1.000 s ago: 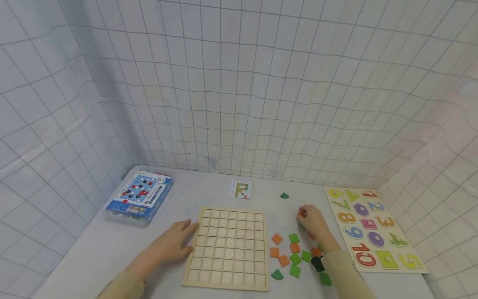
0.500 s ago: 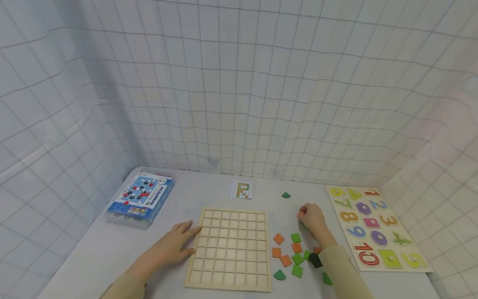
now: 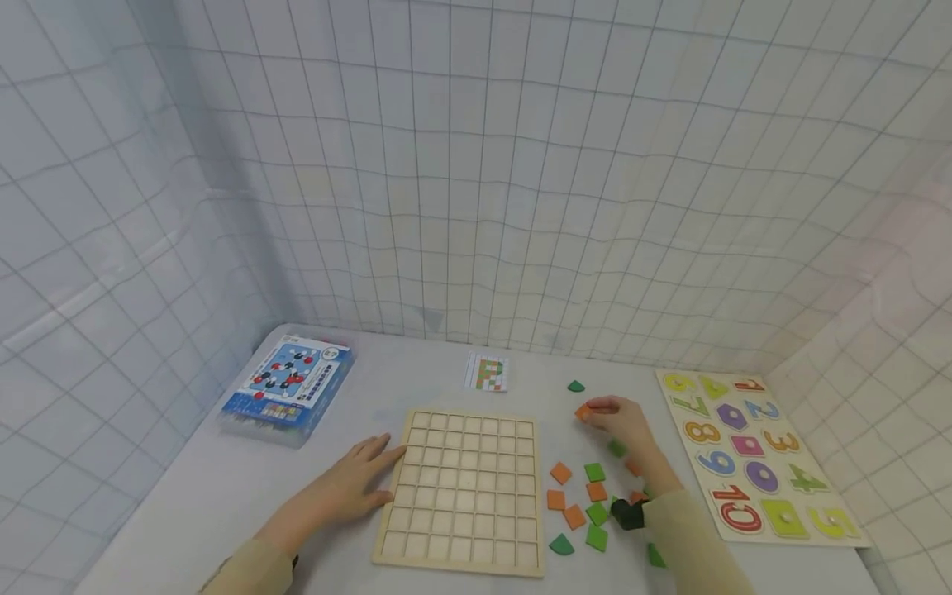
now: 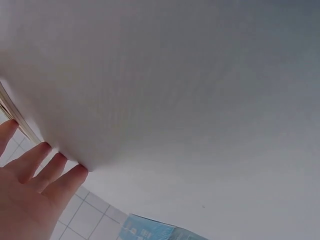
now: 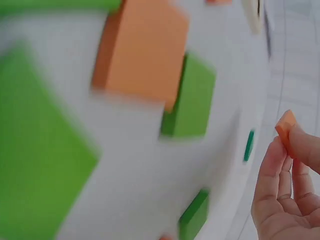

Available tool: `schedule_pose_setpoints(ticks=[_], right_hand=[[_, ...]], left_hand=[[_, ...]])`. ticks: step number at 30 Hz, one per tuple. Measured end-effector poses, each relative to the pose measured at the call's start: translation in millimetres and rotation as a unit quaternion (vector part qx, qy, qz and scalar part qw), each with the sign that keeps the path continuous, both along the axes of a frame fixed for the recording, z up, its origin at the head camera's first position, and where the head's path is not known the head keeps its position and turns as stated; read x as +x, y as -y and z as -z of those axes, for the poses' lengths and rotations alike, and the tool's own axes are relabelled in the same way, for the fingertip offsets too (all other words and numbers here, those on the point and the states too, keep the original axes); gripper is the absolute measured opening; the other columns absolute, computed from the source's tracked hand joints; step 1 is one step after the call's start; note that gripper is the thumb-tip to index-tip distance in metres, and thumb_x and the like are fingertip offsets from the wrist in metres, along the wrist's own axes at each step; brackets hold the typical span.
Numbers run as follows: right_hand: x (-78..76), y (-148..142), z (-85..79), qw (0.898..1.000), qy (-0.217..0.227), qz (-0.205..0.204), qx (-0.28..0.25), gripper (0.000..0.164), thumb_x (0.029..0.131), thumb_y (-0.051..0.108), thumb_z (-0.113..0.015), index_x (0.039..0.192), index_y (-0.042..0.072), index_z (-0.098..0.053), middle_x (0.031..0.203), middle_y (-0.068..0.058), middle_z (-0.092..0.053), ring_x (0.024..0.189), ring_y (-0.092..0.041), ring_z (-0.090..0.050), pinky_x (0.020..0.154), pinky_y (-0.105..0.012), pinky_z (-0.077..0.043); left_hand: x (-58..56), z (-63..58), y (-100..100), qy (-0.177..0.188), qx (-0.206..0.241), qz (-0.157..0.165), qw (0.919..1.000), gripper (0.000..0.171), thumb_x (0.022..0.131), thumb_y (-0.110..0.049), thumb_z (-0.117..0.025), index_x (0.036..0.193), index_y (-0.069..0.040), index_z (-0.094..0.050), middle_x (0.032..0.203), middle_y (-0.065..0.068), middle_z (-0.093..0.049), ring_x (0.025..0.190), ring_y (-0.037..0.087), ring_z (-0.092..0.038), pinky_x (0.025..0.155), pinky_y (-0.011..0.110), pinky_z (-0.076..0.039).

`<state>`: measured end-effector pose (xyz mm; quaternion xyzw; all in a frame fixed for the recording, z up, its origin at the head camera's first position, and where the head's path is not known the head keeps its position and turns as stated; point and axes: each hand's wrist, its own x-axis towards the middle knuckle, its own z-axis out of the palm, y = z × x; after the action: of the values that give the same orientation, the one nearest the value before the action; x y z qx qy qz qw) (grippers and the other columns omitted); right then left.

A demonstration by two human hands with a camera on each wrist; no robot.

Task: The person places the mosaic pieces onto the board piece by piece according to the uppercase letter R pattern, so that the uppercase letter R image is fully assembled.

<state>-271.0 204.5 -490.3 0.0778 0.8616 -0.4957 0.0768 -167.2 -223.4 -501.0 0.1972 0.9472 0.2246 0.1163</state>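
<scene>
Head view: an orange tile point(image 3: 583, 411) is pinched by the right hand point(image 3: 621, 423), beyond the loose green and orange tiles point(image 3: 597, 539) laid beside the wooden grid board point(image 3: 464, 479), likely for easy reach. The board's left edge is touched by the left hand point(image 3: 355, 479), fingers spread, presumably so that it is steadied.

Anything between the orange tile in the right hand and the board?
Nothing visible stands between the orange tile, pinched by the right hand, and the wooden grid board. The loose square tiles lie lower in the head view.
</scene>
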Motion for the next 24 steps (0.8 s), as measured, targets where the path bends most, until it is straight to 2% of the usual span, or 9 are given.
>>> schedule_pose_setpoints(ticks=[5,9,14,18,24], right_hand=[[7.7,45,-9.3,0.995,0.000,-0.066,-0.072,0.029,0.089,0.007,-0.071,0.114,-0.006,-0.066,0.100,-0.014,-0.074,0.089,-0.020,-0.071,0.089,-0.041,-0.058],[15.8,90,-11.7,0.992,0.005,-0.106,-0.064,0.025,0.086,0.011,-0.076,0.108,0.002,-0.071,0.096,-0.007,-0.074,0.087,-0.016,-0.069,0.088,-0.037,-0.057],[19.9,140,-11.6,0.984,-0.006,-0.166,-0.068,0.023,0.085,0.009,-0.076,0.106,0.000,-0.072,0.097,-0.012,-0.074,0.086,-0.016,-0.069,0.081,-0.032,-0.057],[21.7,168,-7.5,0.979,-0.010,-0.191,-0.071,0.021,0.086,0.007,-0.075,0.104,-0.001,-0.072,0.097,-0.014,-0.074,0.084,-0.018,-0.070,0.077,-0.030,-0.059],[22.7,192,1.9,0.980,-0.030,-0.193,-0.043,0.014,0.085,0.007,-0.075,0.099,0.005,-0.074,0.092,-0.008,-0.073,0.078,-0.014,-0.066,0.073,-0.027,-0.056]], left_hand=[[0.8,-1.0,0,0.011,0.009,0.007,0.9999,0.072,0.089,-0.027,-0.071,0.148,-0.001,-0.040,0.155,0.029,-0.031,0.142,0.053,-0.026,0.113,0.067,-0.029],[2.2,0.2,0,0.006,0.010,0.012,0.9999,0.072,0.089,-0.026,-0.071,0.148,-0.001,-0.039,0.155,0.029,-0.032,0.142,0.054,-0.027,0.112,0.067,-0.029],[3.6,-2.1,0,0.005,0.020,0.013,0.9997,0.071,0.089,-0.025,-0.072,0.147,0.002,-0.040,0.153,0.031,-0.033,0.140,0.055,-0.027,0.111,0.067,-0.030],[5.8,-5.5,-2,0.012,0.028,0.014,0.9994,0.070,0.089,-0.022,-0.072,0.146,0.003,-0.041,0.152,0.032,-0.034,0.140,0.056,-0.027,0.111,0.068,-0.030],[7.9,-5.2,-4,0.014,0.034,0.004,0.9993,0.069,0.089,-0.021,-0.072,0.146,0.003,-0.041,0.152,0.031,-0.034,0.141,0.055,-0.027,0.112,0.066,-0.030]])
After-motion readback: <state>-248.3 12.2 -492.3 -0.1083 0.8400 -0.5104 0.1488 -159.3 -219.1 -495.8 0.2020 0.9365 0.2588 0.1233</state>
